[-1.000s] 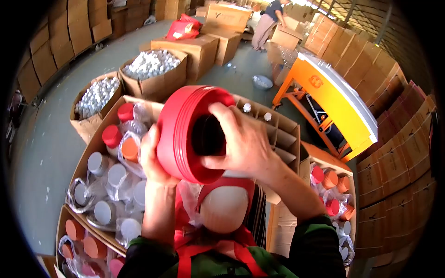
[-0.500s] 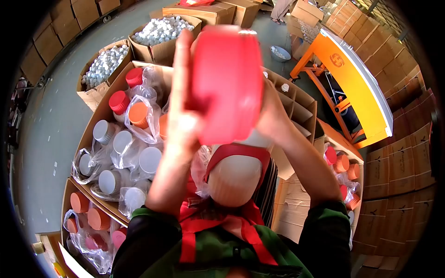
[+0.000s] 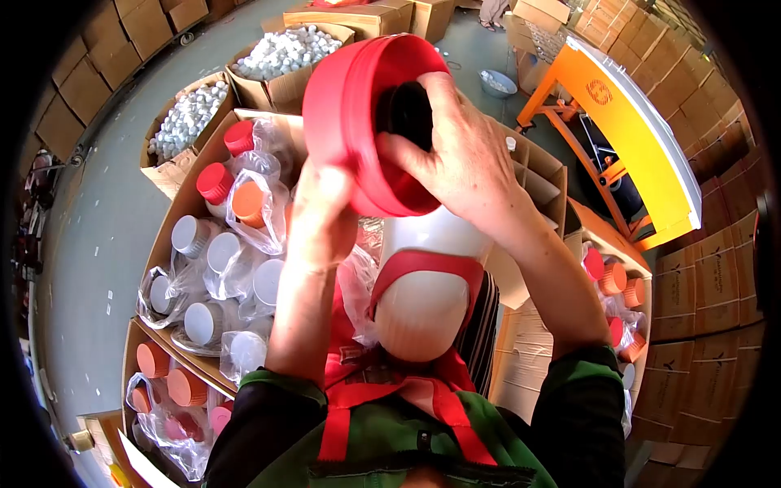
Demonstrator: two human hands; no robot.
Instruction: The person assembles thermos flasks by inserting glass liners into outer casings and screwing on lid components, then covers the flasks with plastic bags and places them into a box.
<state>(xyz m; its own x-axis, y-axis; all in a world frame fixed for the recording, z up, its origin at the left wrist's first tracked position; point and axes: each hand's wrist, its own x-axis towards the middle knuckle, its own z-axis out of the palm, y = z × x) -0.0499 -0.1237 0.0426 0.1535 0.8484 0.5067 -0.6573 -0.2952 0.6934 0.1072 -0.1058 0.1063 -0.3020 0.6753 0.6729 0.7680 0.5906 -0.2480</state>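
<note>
A large round red plastic lid (image 3: 346,106) is raised in front of me, tilted so its hollow side faces right. My left hand (image 3: 321,211) grips it from the lower left, with most fingers hidden behind it. My right hand (image 3: 480,159) reaches into the hollow, its thumb and fingers closed around a black round piece (image 3: 409,114) that looks like a stopper. Below the lid, against my red apron straps, stands a white jug (image 3: 419,313) with a red handle band (image 3: 427,262) across it.
Cartons of jugs with grey lids (image 3: 203,324), red lids (image 3: 215,182) and orange lids (image 3: 187,387), many in clear bags, stand left. Behind are boxes of small white caps (image 3: 289,53). A divided carton (image 3: 537,175) and an orange-framed machine (image 3: 626,138) are right. A person's feet show far back.
The red lid has turned from its broad side facing me to showing its hollow. My right hand has moved from its right side into the opening, onto the black piece.
</note>
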